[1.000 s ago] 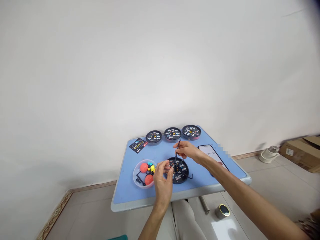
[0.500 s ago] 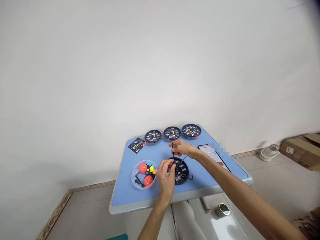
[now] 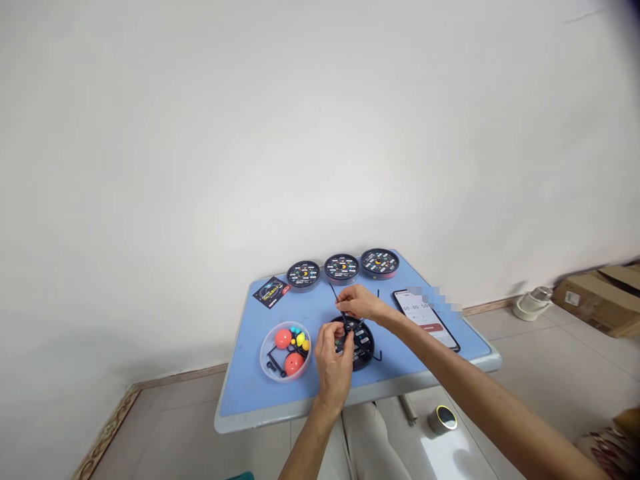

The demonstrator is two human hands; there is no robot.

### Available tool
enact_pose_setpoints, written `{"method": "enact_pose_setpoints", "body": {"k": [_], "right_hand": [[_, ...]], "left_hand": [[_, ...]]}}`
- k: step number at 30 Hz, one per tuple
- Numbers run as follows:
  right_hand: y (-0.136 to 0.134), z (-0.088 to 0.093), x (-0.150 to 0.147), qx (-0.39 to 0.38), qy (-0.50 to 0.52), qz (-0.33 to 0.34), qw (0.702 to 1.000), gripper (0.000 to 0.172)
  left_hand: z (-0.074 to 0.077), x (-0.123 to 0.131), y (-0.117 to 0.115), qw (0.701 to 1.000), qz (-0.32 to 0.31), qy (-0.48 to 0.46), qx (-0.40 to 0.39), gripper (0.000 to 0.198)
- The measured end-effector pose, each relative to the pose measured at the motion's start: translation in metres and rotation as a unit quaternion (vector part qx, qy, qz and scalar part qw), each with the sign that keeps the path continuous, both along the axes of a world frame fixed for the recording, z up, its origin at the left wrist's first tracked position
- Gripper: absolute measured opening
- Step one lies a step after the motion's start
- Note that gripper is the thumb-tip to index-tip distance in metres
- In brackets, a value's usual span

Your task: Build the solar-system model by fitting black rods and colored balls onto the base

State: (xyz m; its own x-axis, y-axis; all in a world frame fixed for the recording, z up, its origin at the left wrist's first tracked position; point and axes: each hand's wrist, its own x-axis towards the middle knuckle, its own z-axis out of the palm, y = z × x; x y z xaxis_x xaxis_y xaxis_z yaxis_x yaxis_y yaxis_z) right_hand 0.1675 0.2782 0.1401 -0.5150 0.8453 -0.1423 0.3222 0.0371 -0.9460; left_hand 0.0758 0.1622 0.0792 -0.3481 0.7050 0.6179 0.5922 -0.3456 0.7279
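Observation:
My right hand (image 3: 359, 302) pinches a thin black rod (image 3: 334, 292) whose upper end leans to the left. Below it, my left hand (image 3: 335, 363) has thumb and fingers closed at the rod's lower end, over the middle of a round black base (image 3: 361, 362) with printed labels. What exactly the left fingertips grip there is partly hidden. More black rods with bent ends (image 3: 379, 356) stick out from the centre of the base to the right. To the left stands a clear plastic bowl (image 3: 264, 363) with red half-balls, small yellow and blue balls and black parts.
Three similar round black discs (image 3: 342, 268) line the back of the blue table (image 3: 240, 393), beside a dark printed card (image 3: 271, 292). A phone (image 3: 425, 317) showing a timer lies at the right. On the floor are a dark cylinder (image 3: 443, 420) and a cardboard box (image 3: 597, 300).
The rod has gone from nearly upright to leaning left. My right hand has moved slightly down and left with it, while my left hand stays at the base.

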Motion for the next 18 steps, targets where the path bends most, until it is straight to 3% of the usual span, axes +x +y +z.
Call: {"method": "enact_pose_setpoints", "body": {"k": [9,18], "right_hand": [[0.000,0.006,-0.006,0.005,0.000,-0.011,1.000,0.015],[0.007,0.001,-0.012,0.005,-0.004,-0.013,1.000,0.017]], "left_hand": [[-0.004,-0.003,0.003,0.999,0.031,0.029,-0.005,0.012],[-0.007,-0.007,0.003,0.999,0.040,0.021,-0.030,0.016]]}}
